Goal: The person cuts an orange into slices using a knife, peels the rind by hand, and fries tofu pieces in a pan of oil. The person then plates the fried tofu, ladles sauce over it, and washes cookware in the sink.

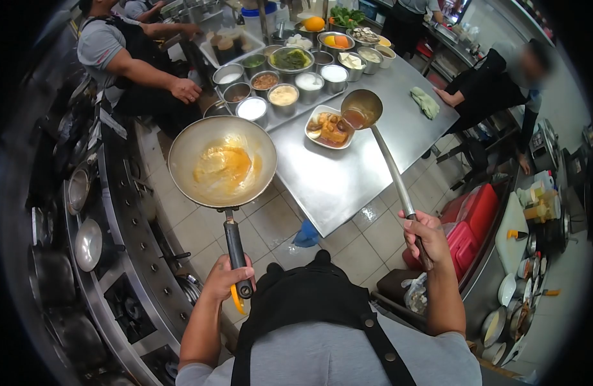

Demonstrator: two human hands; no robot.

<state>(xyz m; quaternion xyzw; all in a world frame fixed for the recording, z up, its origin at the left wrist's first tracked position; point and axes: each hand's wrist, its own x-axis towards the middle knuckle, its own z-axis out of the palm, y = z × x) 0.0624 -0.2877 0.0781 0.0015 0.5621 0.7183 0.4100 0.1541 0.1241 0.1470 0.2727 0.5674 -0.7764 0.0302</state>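
My left hand (227, 276) is wrapped round the black handle of a wok (187, 151), with a curved yellow piece showing beneath the grip. Orange-brown sauce residue (229, 164) coats the wok's inside. In my right hand (428, 235) is a long-handled ladle (390, 161), its bowl tilted and holding some brown sauce (354, 118). The ladle's bowl is beside and partly above the right edge of a white square bowl (314, 134). That bowl stands on the steel table and contains chunks of food (334, 130) in brown sauce, with a pale egg-like piece at the left.
Several metal containers of ingredients (283, 95) line the back of the steel table (316, 190). A green cloth (425, 103) lies at its right. A stove (132, 309) runs along my left. One person (132, 64) stands at the back left, another (483, 83) at the right.
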